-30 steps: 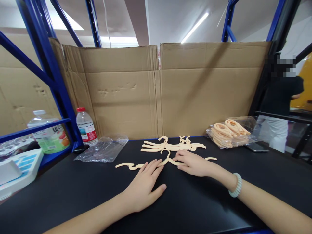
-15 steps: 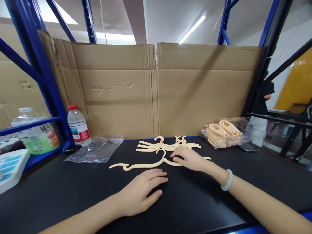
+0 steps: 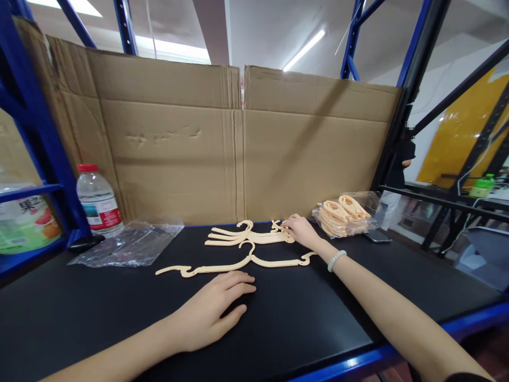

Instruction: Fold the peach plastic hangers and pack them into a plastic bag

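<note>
On black table (image 3: 119, 313), cardboard wall (image 3: 238, 143) behind; right grip (image 3: 300, 232) pinches hangers (image 3: 246, 236).

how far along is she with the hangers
Looks early. One hanger lies alone on the black table, set apart in front of the rest. The right hand is at the small pile of hangers behind it; the left hand rests flat on the table, holding nothing. Left: that pile, plus more stacked on the clear bag at the right.

Cream hanger pile (image 3: 246, 236) flat on black table; single hanger (image 3: 222, 265) just nearer.
</note>
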Tool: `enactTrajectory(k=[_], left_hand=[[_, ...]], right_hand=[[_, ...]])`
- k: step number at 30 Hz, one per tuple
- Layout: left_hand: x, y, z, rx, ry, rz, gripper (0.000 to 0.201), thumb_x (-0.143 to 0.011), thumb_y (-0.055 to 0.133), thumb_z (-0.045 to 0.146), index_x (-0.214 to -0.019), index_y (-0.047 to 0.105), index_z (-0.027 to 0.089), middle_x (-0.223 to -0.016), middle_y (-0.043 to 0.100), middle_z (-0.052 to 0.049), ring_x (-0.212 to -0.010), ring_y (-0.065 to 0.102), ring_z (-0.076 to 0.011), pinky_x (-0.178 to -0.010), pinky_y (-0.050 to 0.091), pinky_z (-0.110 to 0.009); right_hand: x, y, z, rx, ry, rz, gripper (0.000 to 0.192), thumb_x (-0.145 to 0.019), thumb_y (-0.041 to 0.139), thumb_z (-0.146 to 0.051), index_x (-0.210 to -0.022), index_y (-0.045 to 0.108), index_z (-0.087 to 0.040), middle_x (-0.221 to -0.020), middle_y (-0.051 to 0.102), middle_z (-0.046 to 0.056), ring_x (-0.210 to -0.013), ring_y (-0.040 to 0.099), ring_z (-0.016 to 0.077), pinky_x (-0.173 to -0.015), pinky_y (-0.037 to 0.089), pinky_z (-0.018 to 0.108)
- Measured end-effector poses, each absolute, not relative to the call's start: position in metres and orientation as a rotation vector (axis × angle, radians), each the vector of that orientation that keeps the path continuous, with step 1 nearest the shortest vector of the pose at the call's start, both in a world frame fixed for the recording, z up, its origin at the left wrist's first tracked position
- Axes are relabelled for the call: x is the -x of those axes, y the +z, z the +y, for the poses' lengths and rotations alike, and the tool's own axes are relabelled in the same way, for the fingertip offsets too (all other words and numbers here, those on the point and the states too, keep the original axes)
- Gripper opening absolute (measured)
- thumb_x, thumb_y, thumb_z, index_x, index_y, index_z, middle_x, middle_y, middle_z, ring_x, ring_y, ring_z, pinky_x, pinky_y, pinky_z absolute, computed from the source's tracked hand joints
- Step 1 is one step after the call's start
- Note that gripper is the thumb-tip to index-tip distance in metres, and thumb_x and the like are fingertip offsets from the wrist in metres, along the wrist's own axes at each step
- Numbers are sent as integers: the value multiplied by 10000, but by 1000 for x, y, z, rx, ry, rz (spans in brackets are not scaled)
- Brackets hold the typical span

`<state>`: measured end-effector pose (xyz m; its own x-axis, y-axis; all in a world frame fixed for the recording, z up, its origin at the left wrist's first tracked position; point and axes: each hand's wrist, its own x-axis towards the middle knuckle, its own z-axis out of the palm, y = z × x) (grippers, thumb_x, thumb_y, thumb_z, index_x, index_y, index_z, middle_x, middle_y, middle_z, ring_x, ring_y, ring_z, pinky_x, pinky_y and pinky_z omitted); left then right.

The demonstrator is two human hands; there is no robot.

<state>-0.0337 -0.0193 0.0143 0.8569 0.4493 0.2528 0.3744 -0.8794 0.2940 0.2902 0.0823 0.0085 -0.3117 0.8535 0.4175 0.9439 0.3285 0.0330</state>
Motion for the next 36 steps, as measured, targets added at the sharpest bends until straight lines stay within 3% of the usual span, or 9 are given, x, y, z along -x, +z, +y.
enactTrajectory(k=[5, 15, 21, 25, 28, 36], left_hand=[[33, 14, -19, -2797, 485, 631, 341, -901, 435, 237, -1223, 545, 267, -1313, 531, -46, -1230, 468, -230, -1052, 386, -393], [29, 18, -23, -2788, 461, 658, 331, -885, 449, 220, -1198, 552, 256, -1290, 539, -53, -1208, 481, -226, -1044, 389, -385], [30, 20, -23, -2787, 446, 655, 324, -880, 458, 216, -1188, 553, 255, -1284, 539, -52, -1207, 482, -221, -1048, 386, -379], [31, 19, -23, -2783, 444, 652, 329, -885, 458, 216, -1199, 545, 261, -1287, 538, -45, -1211, 477, -214, -1055, 378, -365], [32, 19, -23, -2770, 437, 650, 331, -889, 456, 223, -1207, 541, 258, -1297, 531, -50, -1218, 470, -214, -1062, 369, -366], [30, 14, -16, -2382, 563, 746, 314, -847, 540, 243, -1159, 577, 238, -1242, 584, -45, -1188, 504, -208, -1059, 367, -386]], right_hand=[[-280, 10, 84, 1524, -445, -2434, 297, -896, 492, -59, -1110, 637, -206, -1063, 651, 77, -1010, 498, 199, -827, 365, 305], [-265, 8, 78, 1473, -593, -2501, 192, -933, 466, -120, -1022, 635, -143, -913, 649, 107, -920, 510, 221, -794, 354, 330], [-271, 7, 78, 1415, -593, -2437, 254, -906, 445, -57, -1083, 611, -131, -906, 635, 111, -872, 526, 220, -768, 407, 321], [-275, 13, 77, 1371, -600, -2303, 347, -890, 354, -10, -1121, 589, -121, -939, 604, 118, -941, 504, 228, -824, 431, 328], [-272, 20, 71, 1234, -528, -2084, 405, -869, 310, -7, -1138, 580, -145, -931, 587, 108, -946, 507, 232, -845, 445, 360], [-220, 32, 24, 827, -150, -1880, 294, -872, 412, -120, -1012, 642, -238, -793, 595, 44, -836, 543, 219, -786, 468, 376]])
